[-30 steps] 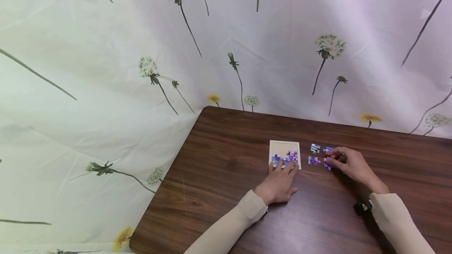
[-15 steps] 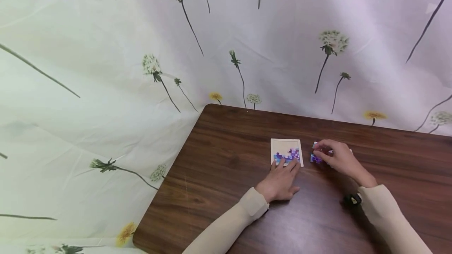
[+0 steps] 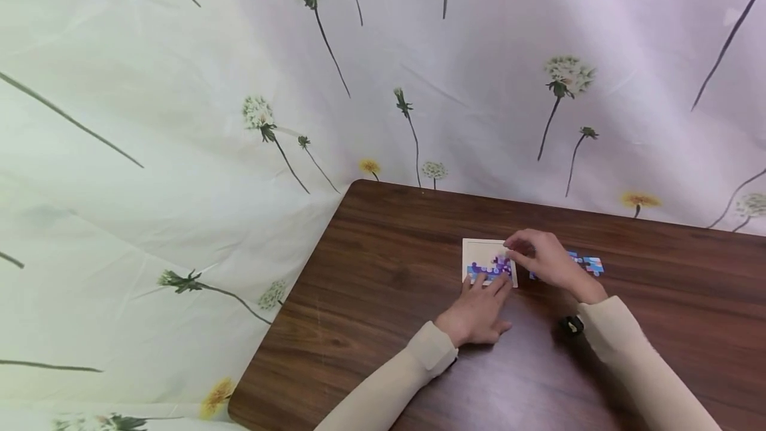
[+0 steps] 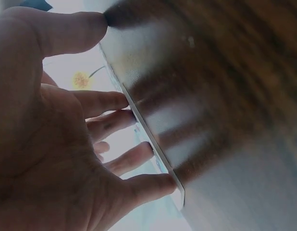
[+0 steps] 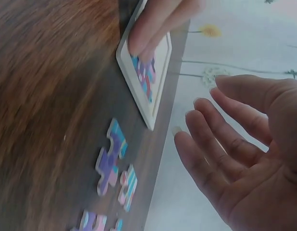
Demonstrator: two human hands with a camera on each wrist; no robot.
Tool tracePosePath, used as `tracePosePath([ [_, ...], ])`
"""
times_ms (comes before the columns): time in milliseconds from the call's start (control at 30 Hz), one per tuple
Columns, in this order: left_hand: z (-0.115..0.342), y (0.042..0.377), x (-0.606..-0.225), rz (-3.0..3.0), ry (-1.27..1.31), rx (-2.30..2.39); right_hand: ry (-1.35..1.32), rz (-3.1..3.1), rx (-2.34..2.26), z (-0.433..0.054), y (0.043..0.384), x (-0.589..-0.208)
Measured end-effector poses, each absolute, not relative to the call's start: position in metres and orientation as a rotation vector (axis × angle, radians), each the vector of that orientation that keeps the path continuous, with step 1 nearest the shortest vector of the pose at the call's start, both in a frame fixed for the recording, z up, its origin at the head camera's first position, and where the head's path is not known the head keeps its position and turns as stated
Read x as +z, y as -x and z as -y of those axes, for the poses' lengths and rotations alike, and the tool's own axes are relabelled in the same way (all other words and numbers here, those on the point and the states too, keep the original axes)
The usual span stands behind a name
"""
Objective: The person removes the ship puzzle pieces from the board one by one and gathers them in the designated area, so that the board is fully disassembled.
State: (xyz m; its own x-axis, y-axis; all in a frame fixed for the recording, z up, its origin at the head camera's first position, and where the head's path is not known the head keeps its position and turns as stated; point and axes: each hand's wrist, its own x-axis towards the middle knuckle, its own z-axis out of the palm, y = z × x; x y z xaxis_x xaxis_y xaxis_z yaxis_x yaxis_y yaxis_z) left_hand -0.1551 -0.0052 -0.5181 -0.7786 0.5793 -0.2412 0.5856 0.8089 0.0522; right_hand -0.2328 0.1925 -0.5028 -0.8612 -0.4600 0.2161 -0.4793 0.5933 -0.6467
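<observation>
A pale square puzzle tray (image 3: pixel 483 249) lies on the table, its lower part filled with purple and blue jigsaw pieces (image 3: pixel 479 268). My left hand (image 3: pixel 477 314) rests at its near edge, fingers spread and fingertips on the rim. In the left wrist view those fingers (image 4: pixel 131 159) reach over the tray's edge. My right hand (image 3: pixel 547 258) hovers at the tray's right side, thumb and index fingertips close over the edge. The right wrist view shows its fingers (image 5: pixel 206 159) loosely bent, with no piece visible between them. Below it lie loose jigsaw pieces (image 5: pixel 110 159), partly hidden in the head view.
A striped jigsaw piece (image 5: pixel 129 187) and others lie right of the tray, including a blue one (image 3: pixel 591 265) beyond the right hand. The dark wooden table (image 3: pixel 383 271) meets a white curtain (image 3: pixel 479 85) printed with dandelions along its back and left edges.
My right hand has moved left, from over the loose jigsaw pieces to the tray's right edge, uncovering pieces on the right. My left hand stays on the tray.
</observation>
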Motion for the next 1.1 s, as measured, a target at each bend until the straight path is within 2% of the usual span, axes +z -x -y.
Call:
tracePosePath([
  [533,0.004,0.148,-0.521,-2.761,-0.907,-0.079,-0.879,2.917,1.08,-0.18,0.244,-0.531],
  [1100,0.015,0.15,-0.516,-2.754,-0.943,-0.105,-0.889,2.891,1.073,-0.179,0.251,-0.531],
])
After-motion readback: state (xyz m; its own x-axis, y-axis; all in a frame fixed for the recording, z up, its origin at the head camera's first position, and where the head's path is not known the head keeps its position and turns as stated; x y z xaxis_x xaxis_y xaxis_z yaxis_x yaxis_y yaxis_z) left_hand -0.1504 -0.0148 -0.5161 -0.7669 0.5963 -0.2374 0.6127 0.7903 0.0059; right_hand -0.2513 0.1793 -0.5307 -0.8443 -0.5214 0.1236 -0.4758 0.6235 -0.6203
